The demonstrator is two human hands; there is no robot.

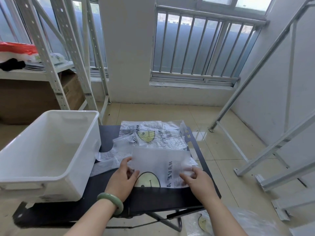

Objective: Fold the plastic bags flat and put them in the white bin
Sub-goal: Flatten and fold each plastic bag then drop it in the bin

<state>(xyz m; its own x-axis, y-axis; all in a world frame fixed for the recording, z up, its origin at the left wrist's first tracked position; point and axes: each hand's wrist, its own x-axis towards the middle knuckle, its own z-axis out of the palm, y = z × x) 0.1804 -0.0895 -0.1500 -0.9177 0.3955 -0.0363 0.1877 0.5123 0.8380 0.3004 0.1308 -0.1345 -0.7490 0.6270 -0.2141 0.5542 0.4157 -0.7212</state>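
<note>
A translucent plastic bag with a yellow smiley face and black lettering lies folded over on the small black table. My left hand pinches its left edge, and a green bangle sits on that wrist. My right hand grips the bag's right edge. More crumpled bags of the same print lie behind it on the table's far part. The white bin stands on the table's left side, and I see nothing inside it.
White metal shelving with cardboard boxes stands at the back left. Loose metal rack frames lean at the right. Another smiley bag lies on the tiled floor below the table. A barred window is ahead.
</note>
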